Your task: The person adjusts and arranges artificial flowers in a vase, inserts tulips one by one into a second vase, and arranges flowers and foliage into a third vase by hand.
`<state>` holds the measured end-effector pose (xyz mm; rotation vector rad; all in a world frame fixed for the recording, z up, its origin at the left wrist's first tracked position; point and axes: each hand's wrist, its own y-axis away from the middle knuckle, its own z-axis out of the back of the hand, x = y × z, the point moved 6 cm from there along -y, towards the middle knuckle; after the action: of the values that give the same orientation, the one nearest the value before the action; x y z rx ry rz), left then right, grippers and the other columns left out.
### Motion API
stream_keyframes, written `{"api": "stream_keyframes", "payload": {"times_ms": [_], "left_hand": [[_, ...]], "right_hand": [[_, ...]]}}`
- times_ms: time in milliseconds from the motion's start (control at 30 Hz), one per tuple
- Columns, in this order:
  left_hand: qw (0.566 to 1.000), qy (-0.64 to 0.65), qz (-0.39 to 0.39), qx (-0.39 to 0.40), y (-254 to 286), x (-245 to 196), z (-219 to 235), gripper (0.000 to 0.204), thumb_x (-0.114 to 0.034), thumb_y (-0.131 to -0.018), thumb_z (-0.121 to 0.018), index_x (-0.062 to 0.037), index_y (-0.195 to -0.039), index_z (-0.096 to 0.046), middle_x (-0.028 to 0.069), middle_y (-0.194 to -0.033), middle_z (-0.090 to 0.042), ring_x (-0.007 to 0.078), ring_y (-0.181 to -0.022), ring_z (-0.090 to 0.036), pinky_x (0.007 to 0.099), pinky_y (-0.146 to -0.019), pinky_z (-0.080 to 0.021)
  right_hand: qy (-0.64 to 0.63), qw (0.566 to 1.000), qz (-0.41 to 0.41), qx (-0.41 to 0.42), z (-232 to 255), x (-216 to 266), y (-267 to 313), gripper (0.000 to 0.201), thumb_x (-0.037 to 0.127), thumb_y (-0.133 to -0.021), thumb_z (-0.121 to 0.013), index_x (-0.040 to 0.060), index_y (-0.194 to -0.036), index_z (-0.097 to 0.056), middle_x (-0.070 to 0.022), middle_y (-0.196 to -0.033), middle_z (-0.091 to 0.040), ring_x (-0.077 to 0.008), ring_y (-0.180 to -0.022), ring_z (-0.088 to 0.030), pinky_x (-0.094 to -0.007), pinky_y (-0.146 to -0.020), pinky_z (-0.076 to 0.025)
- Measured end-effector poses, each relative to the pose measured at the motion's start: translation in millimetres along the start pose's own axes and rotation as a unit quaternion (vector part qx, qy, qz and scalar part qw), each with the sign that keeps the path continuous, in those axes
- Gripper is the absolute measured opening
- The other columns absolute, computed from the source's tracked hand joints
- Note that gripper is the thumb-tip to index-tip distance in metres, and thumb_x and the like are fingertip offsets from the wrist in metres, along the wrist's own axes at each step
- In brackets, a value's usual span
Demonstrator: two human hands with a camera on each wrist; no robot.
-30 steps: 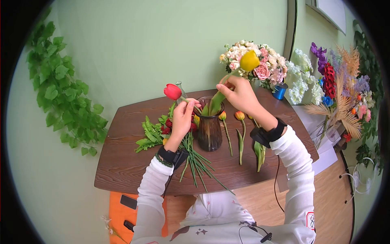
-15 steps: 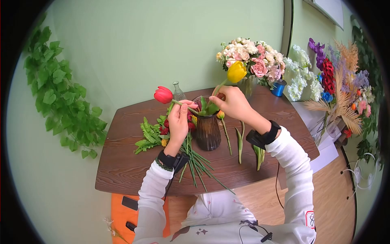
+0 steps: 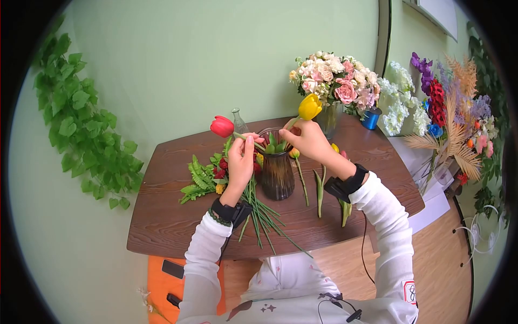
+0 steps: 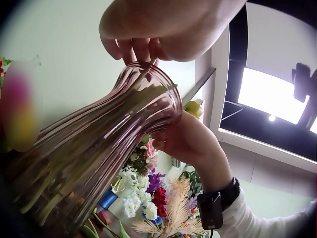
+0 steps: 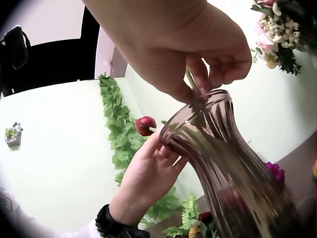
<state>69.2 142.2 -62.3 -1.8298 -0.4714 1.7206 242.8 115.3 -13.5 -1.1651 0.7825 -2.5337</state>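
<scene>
A ribbed, tinted glass vase (image 3: pixel 278 181) stands at the table's middle, with green leaves and stems inside its mouth. At the left of its rim, my left hand (image 3: pixel 240 160) pinches the stem of a red tulip (image 3: pixel 222 126), whose bloom leans out to the left. My right hand (image 3: pixel 312 141) pinches the stem of a yellow tulip (image 3: pixel 310 107) at the rim's right side. In the right wrist view, that stem runs from the fingertips down into the vase (image 5: pixel 237 163). The yellow bloom sits above the right hand.
Loose tulips (image 3: pixel 320 191) lie right of the vase. Fern leaves (image 3: pixel 198 178), red flowers and long green stems (image 3: pixel 261 221) lie on its left. Behind stand a clear bottle (image 3: pixel 236 120), a pink-white bouquet (image 3: pixel 345 81) and a blue ribbon spool (image 3: pixel 370 118).
My right hand has moved down and left to the vase rim, lowering the yellow tulip. The red tulip has shifted slightly left and stays in my left hand.
</scene>
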Motion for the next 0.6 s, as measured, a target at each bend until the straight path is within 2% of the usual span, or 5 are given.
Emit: {"api": "stream_keyframes", "payload": {"times_ms": [333, 433, 500, 533, 600], "left_hand": [[1.000, 0.030, -0.002, -0.003, 0.2, -1.2, -1.9, 0.026, -0.020, -0.093, -0.040, 0.0021, -0.097, -0.053, 0.0091, -0.091, -0.061, 0.0144, -0.089, -0.057, 0.0267, -0.082, -0.042], [0.999, -0.017, -0.032, -0.012, -0.2, -7.4, -1.0, 0.025, -0.019, -0.093, -0.041, 0.0015, -0.094, -0.055, 0.0091, -0.094, -0.060, 0.0144, -0.092, -0.055, 0.0274, -0.084, -0.041], [1.000, -0.002, -0.013, -0.002, -0.4, -6.7, -1.9, 0.024, -0.018, -0.093, -0.041, 0.0014, -0.091, -0.056, 0.0091, -0.099, -0.059, 0.0138, -0.094, -0.053, 0.0276, -0.085, -0.040], [1.000, -0.002, -0.013, -0.003, -0.3, -6.7, -1.7, 0.024, -0.018, -0.093, -0.041, 0.0014, -0.091, -0.056, 0.0091, -0.099, -0.059, 0.0138, -0.094, -0.053, 0.0276, -0.085, -0.040], [1.000, -0.018, -0.022, -0.005, 0.0, -7.9, -2.0, 0.024, -0.017, -0.092, -0.042, 0.0019, -0.091, -0.057, 0.0088, -0.104, -0.058, 0.0122, -0.093, -0.052, 0.0263, -0.084, -0.040]], "right_hand": [[0.041, 0.999, -0.003, -0.020, 3.9, -6.1, 2.3, 0.034, 0.027, -0.075, -0.062, -0.0043, -0.062, -0.058, -0.0159, -0.054, -0.054, -0.0309, -0.052, -0.056, -0.0365, -0.051, -0.043], [0.005, 0.999, -0.007, -0.032, 2.2, -12.3, 2.8, 0.036, 0.028, -0.075, -0.062, -0.0052, -0.064, -0.058, -0.0152, -0.053, -0.054, -0.0281, -0.050, -0.056, -0.0353, -0.050, -0.043], [-0.069, 0.996, -0.025, -0.053, 0.8, -22.3, 2.6, 0.037, 0.029, -0.076, -0.063, -0.0056, -0.065, -0.059, -0.0136, -0.051, -0.052, -0.0212, -0.048, -0.054, -0.0327, -0.049, -0.042], [-0.069, 0.996, -0.025, -0.052, -0.2, -25.7, 1.9, 0.037, 0.029, -0.076, -0.063, -0.0056, -0.065, -0.059, -0.0136, -0.051, -0.052, -0.0212, -0.048, -0.054, -0.0327, -0.049, -0.042], [-0.076, 0.995, -0.048, -0.037, -1.9, -31.5, 0.5, 0.036, 0.030, -0.077, -0.062, -0.0051, -0.069, -0.060, -0.0096, -0.052, -0.053, -0.0142, -0.048, -0.052, -0.0294, -0.049, -0.041]]}}
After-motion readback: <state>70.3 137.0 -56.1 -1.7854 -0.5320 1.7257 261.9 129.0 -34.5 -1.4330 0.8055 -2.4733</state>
